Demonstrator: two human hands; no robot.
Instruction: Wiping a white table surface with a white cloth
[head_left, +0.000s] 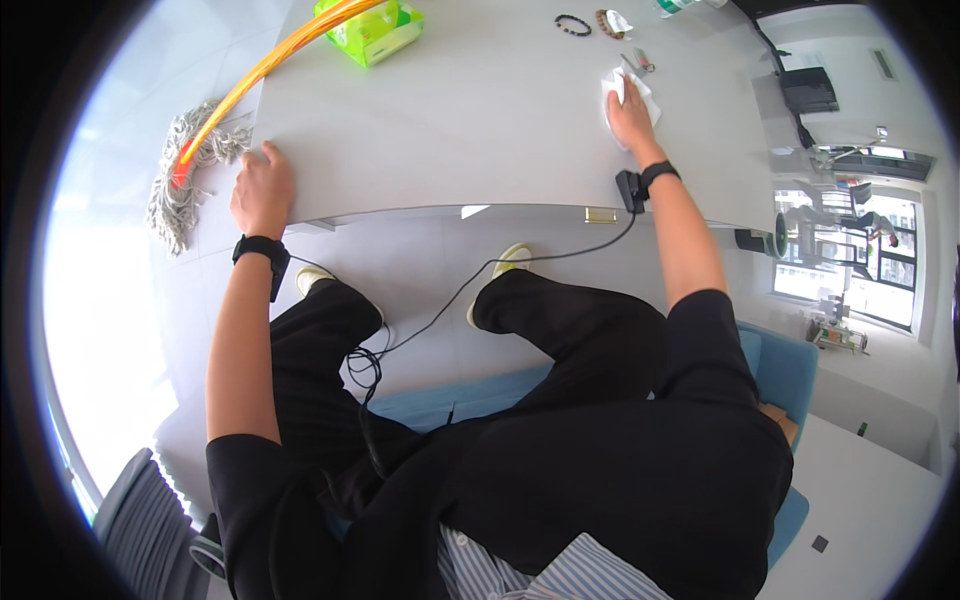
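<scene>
My right hand (631, 116) lies on a white tissue (611, 82) and presses it against the pale grey table (450, 135) at the right. Just beyond its fingertips are a small metal item and a little red and green item (643, 60). A black bead bracelet (574, 25) and a brown bead bracelet (606, 24), with a scrap of white tissue beside it, lie farther back. At the table's left edge rests my left hand (262, 187), its fingers curled and partly hidden; no object shows in it. Both wrists wear black straps with small devices.
A green tissue pack (371, 34) sits at the back left. A mop with grey strings (176, 202) and an orange handle (277, 56) stands left of the table. A black cable (450, 300) runs between the wrist devices, near my legs. A blue seat (465, 390) is beneath me.
</scene>
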